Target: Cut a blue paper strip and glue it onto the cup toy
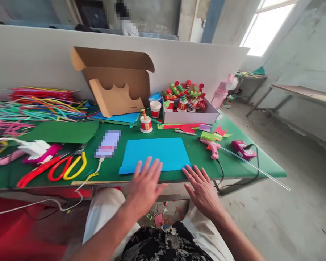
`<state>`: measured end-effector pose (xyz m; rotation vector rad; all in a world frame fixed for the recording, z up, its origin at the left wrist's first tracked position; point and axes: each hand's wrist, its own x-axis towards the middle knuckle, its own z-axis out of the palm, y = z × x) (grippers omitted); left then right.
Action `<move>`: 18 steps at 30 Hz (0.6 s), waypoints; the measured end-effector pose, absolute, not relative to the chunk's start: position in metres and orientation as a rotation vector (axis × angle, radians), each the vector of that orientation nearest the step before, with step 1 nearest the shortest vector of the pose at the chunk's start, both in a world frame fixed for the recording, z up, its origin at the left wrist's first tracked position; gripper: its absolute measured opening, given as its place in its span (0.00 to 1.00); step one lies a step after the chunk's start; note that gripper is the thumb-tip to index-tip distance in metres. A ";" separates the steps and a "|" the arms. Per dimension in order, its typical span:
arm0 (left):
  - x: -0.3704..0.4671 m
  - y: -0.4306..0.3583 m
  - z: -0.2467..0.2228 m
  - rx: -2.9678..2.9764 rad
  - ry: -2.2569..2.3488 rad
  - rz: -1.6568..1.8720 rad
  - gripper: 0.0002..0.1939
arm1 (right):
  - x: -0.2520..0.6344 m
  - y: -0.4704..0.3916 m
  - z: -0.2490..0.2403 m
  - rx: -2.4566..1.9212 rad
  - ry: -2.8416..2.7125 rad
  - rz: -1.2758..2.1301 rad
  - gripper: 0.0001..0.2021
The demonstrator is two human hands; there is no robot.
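A blue sheet lies flat on the green tabletop in front of me. Over its lower edge my left hand is spread, palm down and slightly blurred, holding nothing. My right hand is open at the table's front edge, its fingertips by the sheet's lower right corner. Just beyond the sheet stands a red and white paper cup with a striped coil on top. To the right of the sheet lies a pink glue gun.
Scissors, red pliers, a phone and a white cable lie left. Pipe cleaners and an open cardboard box are behind. A box of decorated cups stands back right. A clear rod overhangs the edge.
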<state>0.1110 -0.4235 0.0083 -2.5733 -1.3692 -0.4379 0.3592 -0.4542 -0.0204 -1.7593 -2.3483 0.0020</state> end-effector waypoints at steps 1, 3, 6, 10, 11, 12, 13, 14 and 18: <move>0.132 -0.421 0.008 -2.642 -1.310 -0.428 0.29 | 0.361 -0.454 -0.024 -1.747 -2.339 -0.055 0.25; 0.167 -0.414 0.003 -2.753 -1.207 -0.401 0.32 | 0.366 -0.451 -0.033 -1.691 -2.337 -0.163 0.25; 0.190 -0.405 -0.013 -2.774 -1.226 -0.369 0.36 | 0.371 -0.447 -0.040 -1.590 -2.341 -0.269 0.27; 0.168 -0.410 -0.028 -2.701 -1.318 -0.375 0.40 | 0.370 -0.446 -0.040 -1.617 -2.315 -0.292 0.28; 0.157 -0.412 -0.029 -2.675 -1.336 -0.384 0.41 | 0.369 -0.446 -0.039 -1.625 -2.312 -0.292 0.28; 0.144 -0.414 -0.029 -2.649 -1.356 -0.388 0.40 | 0.368 -0.447 -0.039 -1.626 -2.312 -0.293 0.28; 0.130 -0.415 -0.029 -2.626 -1.374 -0.385 0.39 | 0.368 -0.447 -0.038 -1.620 -2.315 -0.299 0.28; 0.116 -0.416 -0.029 -2.606 -1.388 -0.376 0.38 | 0.368 -0.447 -0.037 -1.611 -2.318 -0.308 0.28; 0.061 -0.419 -0.026 -2.548 -1.415 -0.325 0.37 | 0.367 -0.447 -0.037 -1.597 -2.326 -0.327 0.28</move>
